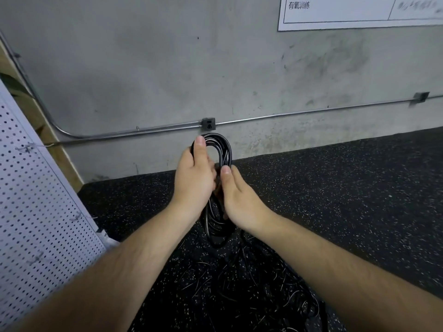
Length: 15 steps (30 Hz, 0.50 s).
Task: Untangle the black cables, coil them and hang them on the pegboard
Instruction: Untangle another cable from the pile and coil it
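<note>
Two hands on the black cable coil [225,149]: left hand [194,178] curls round its upper loop, right hand [239,200] grips mid-coil (thumb on top).

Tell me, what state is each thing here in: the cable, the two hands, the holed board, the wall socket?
black cable coil, wound into loops, held up in both hands
left hand, grips the coil near its top
right hand, grips the coil lower down
pegboard, no cable hung on the part in view
wall socket, nothing plugged in
</note>
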Motion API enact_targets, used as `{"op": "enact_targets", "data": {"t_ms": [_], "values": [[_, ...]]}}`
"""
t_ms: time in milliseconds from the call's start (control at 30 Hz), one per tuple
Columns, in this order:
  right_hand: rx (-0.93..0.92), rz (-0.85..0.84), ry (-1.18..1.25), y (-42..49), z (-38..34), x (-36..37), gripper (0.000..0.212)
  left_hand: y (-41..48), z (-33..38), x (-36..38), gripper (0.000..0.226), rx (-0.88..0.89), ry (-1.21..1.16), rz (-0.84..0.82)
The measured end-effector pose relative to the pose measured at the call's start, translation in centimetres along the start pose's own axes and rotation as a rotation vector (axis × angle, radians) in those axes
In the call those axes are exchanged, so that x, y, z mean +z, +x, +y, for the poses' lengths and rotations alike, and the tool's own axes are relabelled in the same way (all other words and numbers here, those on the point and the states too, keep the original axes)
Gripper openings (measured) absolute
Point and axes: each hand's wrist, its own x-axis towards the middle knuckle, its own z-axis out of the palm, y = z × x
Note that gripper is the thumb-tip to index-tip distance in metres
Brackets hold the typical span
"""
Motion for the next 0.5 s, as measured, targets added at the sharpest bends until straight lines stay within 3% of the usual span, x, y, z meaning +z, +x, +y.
{"op": "enact_targets", "data": {"t_ms": [133,267,367,500], "values": [[-0.046,0.019,-0.013,0.0,-0.3,0.7,0.058,-0.2,-0.1,0.0,0.043,0.046,0.165,0.107],[-0.021,-0.028,0.010,-0.2,-0.8,0.9,0.054,-0.5,-0.1,0.4,0.039,0.007,0.110,0.076],[-0.048,-0.026,0.024,-0.4,-0.8,1.4,0.055,0.0,-0.5,0.2,0.050,-0.018,0.056,0.046],[0.045,-0.134,0.149,-0.7,-1.0,1.4,0.058,-0.1,-0.1,0.3,0.063,-0.013,-0.018,0.001]]}}
